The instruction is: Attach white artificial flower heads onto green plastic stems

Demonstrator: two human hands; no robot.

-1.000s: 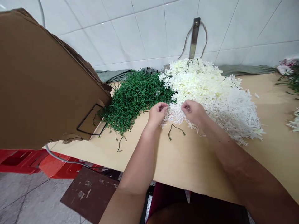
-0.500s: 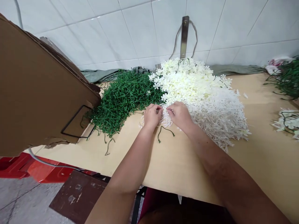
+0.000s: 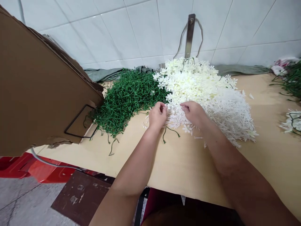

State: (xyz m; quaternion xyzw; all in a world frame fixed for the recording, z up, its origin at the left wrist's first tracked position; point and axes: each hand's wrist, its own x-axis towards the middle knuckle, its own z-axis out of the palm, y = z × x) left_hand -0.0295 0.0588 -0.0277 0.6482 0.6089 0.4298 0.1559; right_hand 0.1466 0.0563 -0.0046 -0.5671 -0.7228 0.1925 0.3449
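My left hand point(image 3: 158, 115) is closed in a pinch at the front edge of the piles; what sits between its fingertips is too small to make out. Close by on the right, my right hand point(image 3: 193, 112) has thumb and forefinger pressed together over the white stamen pieces point(image 3: 175, 119), and its contents are hidden too. Behind the hands rises a heap of cream-white artificial flowers point(image 3: 190, 81). To its right spreads a mound of thin white stamens point(image 3: 235, 113). Green plastic stems point(image 3: 131, 94) form a tangled pile left of the flowers. One forked green stem point(image 3: 171, 129) lies between my forearms.
A large cardboard box point(image 3: 47, 88) stands at the left, with a black wire frame point(image 3: 81, 122) against it. A metal strip point(image 3: 190, 36) leans on the tiled wall. More green stems point(image 3: 291, 80) and a small flower bunch point(image 3: 293, 121) lie far right on the table point(image 3: 183, 166).
My hands have moved apart, the right one shifting to the right over the white pieces. A loose white flower and some stamens now show below my right hand. The view has shifted slightly.
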